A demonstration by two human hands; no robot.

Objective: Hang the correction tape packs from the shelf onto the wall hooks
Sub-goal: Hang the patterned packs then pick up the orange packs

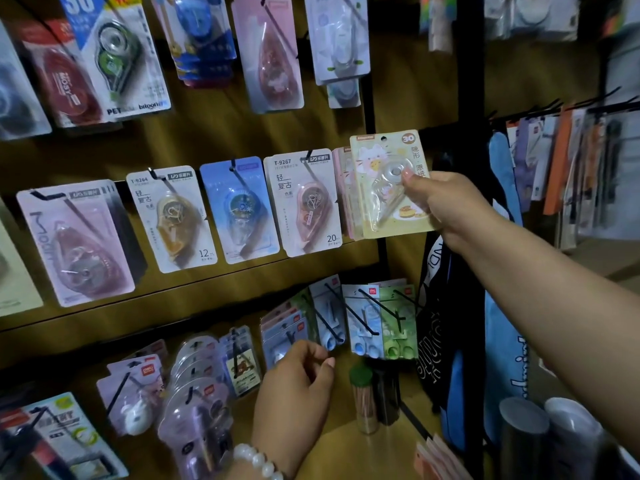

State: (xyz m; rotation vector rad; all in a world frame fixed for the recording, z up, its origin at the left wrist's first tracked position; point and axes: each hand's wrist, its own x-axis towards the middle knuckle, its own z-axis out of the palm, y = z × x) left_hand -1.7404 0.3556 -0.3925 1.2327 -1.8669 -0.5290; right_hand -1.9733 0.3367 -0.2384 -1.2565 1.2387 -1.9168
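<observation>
Stationery shop aisle, dimly lit. Wooden display wall [214, 133] fitted with rows of black metal hooks [372, 311], each carrying carded correction tape packs [239, 209] in clear blister packaging, several deep, printed with model codes and lengths such as "12m" and "20m". Black upright frame post [471, 98] dividing this bay from a neighbouring rack of more hanging packaged goods [568, 161]. Blue bags [502, 341] hanging at the right, cylindrical containers [363, 400] standing on the shelf [346, 455] below.
</observation>
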